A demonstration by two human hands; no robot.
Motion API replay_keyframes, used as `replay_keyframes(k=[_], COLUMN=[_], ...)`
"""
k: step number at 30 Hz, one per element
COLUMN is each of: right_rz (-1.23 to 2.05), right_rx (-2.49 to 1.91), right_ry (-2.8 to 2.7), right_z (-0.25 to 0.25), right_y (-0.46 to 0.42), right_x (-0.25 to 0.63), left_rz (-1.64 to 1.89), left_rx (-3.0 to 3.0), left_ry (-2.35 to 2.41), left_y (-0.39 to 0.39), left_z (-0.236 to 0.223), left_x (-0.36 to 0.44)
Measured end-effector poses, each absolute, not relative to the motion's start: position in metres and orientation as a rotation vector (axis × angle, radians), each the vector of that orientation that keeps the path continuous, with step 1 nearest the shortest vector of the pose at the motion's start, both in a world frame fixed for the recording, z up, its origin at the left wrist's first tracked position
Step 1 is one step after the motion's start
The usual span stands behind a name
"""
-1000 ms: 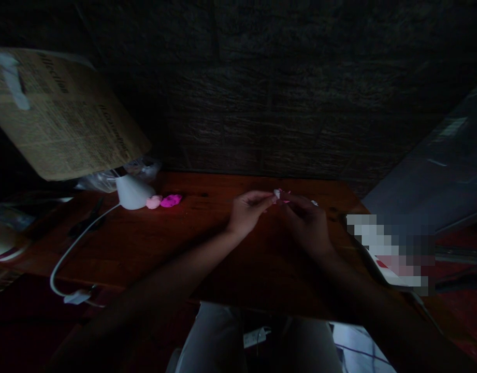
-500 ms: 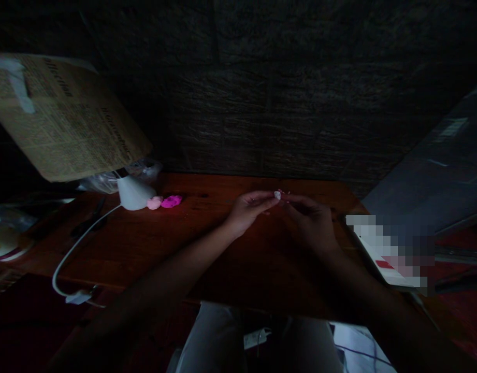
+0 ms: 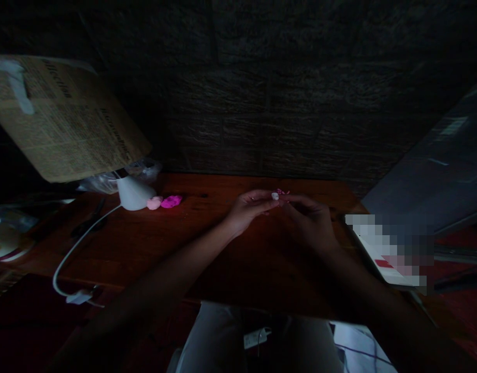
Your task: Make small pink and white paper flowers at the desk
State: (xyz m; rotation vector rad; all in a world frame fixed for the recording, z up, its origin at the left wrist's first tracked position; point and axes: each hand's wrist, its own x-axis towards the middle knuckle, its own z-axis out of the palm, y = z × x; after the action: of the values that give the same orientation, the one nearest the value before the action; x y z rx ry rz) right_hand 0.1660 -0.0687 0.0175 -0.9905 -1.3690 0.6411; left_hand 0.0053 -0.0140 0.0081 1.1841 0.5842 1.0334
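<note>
Left hand: bent inward, pinching a small white lump between thumb and forefinger, with no gap visible.
Right hand: facing the other across the lump, with thumb and forefinger curled close together at its right side; too dark to tell whether gripping anything or only touching.
White lump: at the fingertips of both hands, over the far part of the desk; nearer to the left hand, set between the two along a line running side to side; roughly round, so without a clear long axis.
Pink bits: just beyond the white lump, beside the right forefinger; impossible to tell whether attached, held or lying on the desk.
Pale pink lump: well apart from both hands, off to the left, against the lamp base or just beside it.
Bright pink lump: to the right of the pale one, apparently touching; longer side to side.
Lamp shade: printed like newspaper, above the base.
Plastic bag: clear and crumpled, behind the lamp base; too dim to make out any contents.
Cup or bowl: white with yellow and purple, cut off at the left edge; impossible to see into.
</note>
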Motion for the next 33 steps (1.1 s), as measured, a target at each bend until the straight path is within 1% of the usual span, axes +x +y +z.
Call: replay_keyframes(k=[19, 27, 33], right_rz=[0.495, 0.468, 0.508], right_rx=[-0.976, -0.99, -1.036], right_ry=[-1.489, -1.526, -1.529], right_z=[0.022, 0.019, 0.015], right_y=[-0.073, -0.072, -0.072], right_x=[0.167, 0.169, 0.171], left_rz=[1.108, 1.115, 1.095], left_rx=[1.293, 1.289, 1.295], left_ry=[0.581, 0.576, 0.527], left_y=[-0.016, -0.017, -0.017], left_z=[0.012, 0.018, 0.02], left_x=[0.004, 0.004, 0.004])
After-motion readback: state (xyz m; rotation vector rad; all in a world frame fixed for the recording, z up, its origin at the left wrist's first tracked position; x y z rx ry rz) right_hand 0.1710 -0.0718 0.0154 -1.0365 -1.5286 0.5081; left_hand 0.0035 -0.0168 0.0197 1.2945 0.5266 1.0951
